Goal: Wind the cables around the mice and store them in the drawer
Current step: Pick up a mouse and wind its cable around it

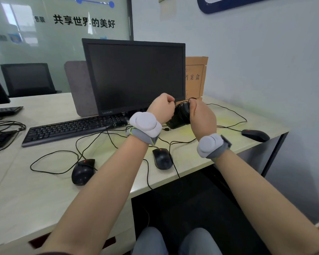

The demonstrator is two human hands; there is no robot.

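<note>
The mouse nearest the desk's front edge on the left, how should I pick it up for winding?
Take that mouse from above, palm over its rounded back, fingers and thumb on its two long sides. It lies flat on the desk and nothing covers it. Its cable runs off the wheel end in a loose loop to the left, so lift gently.

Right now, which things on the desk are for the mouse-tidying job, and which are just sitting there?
For the job: black mouse being wound, held between left hand and right hand; three black corded mice on the desk, one left, one middle, one right.

Just sitting there: black monitor, black keyboard, brown cardboard file box.
</note>
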